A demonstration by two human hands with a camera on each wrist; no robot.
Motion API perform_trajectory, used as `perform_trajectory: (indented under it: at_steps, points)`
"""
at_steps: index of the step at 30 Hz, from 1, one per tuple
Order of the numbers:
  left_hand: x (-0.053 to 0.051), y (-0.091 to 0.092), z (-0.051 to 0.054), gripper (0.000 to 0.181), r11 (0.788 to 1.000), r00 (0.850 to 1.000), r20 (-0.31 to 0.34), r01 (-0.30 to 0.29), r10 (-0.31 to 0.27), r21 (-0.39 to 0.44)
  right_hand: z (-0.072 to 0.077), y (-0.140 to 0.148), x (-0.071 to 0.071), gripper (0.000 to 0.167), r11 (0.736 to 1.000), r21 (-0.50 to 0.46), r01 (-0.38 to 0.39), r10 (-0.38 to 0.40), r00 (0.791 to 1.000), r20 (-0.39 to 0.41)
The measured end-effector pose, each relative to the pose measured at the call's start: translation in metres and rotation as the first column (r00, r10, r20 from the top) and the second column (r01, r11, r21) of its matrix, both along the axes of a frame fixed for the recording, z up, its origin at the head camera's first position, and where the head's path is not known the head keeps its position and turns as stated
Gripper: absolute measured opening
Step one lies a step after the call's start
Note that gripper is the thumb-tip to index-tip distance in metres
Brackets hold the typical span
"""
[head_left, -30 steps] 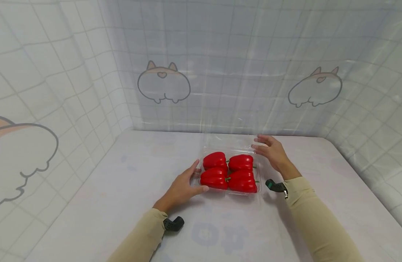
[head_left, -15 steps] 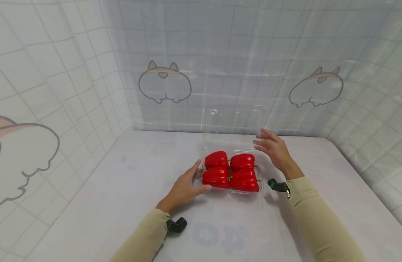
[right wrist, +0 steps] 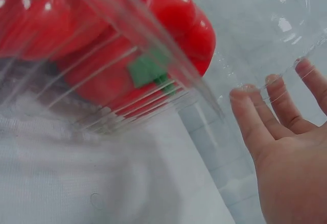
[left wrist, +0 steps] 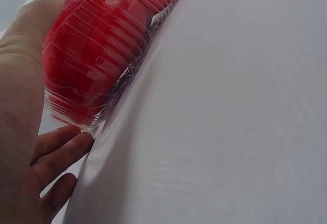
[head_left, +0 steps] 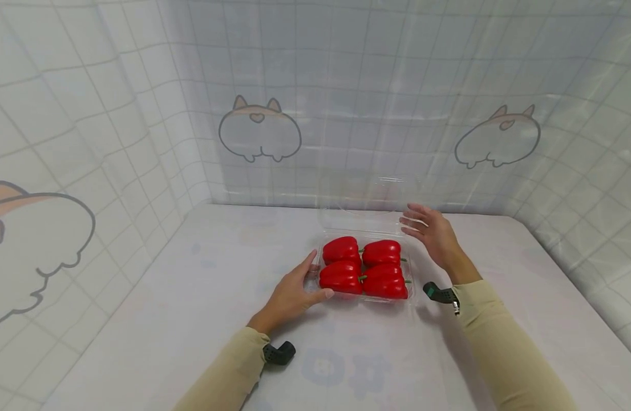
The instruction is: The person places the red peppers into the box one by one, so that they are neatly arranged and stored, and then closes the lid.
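Several red bell peppers (head_left: 341,277) with green stems lie in two rows in a clear plastic clamshell box (head_left: 411,288). Its see-through lid (head_left: 361,200) stands raised at the back; its outline is faint. My left hand (head_left: 292,294) holds the box's left end, thumb at the front and fingers at the side; in the left wrist view the thumb (left wrist: 33,22) lies against the ribbed wall. My right hand (head_left: 435,235) is at the lid's right edge. In the right wrist view its fairly straight fingers (right wrist: 253,119) are at the clear lid, apparently touching it.
The box stands on a pale cloth-covered table (head_left: 213,297). A white grid-patterned curtain (head_left: 367,85) with animal drawings hangs behind and on both sides, close behind the lid. A dark wrist camera (head_left: 279,354) sits on the left wrist, another dark camera (head_left: 439,294) on the right.
The lid has swung upward and back from its lower tilt, and my right hand has shifted slightly right and up. My left hand keeps its place on the box, and the peppers lie as before.
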State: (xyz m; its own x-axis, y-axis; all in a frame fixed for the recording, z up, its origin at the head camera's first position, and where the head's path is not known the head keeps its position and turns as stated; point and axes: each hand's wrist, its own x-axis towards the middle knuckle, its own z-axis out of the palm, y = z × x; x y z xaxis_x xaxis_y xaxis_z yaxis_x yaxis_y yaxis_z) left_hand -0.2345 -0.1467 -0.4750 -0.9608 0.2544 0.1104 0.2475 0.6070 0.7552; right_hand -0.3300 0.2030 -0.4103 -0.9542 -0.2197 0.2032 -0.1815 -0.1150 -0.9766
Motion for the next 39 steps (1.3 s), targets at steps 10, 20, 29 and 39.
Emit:
perform_trajectory:
  at_steps: [10, 20, 29, 39]
  points:
    - [-0.003, 0.001, -0.002, 0.101, 0.999, 1.0, -0.008, 0.007, -0.007, 0.039, 0.007, 0.002, 0.008, 0.047, 1.0, 0.01, 0.004, -0.004, 1.0, -0.009]
    - [-0.003, 0.005, -0.003, 0.1, 0.997, 1.0, -0.017, 0.018, -0.017, 0.075, 0.018, -0.001, 0.018, 0.069, 0.995, 0.093, 0.023, -0.027, 0.999, 0.042]
    - [-0.004, 0.007, -0.006, 0.1, 0.996, 1.0, -0.013, 0.012, -0.011, 0.086, 0.015, -0.001, 0.029, 0.069, 0.998, 0.056, 0.023, -0.024, 0.999, 0.022]
    - [-0.004, 0.009, -0.005, 0.099, 0.994, 1.0, -0.011, 0.025, -0.024, 0.11, 0.01, -0.002, 0.044, 0.073, 0.981, 0.164, 0.099, -0.091, 0.994, -0.053]
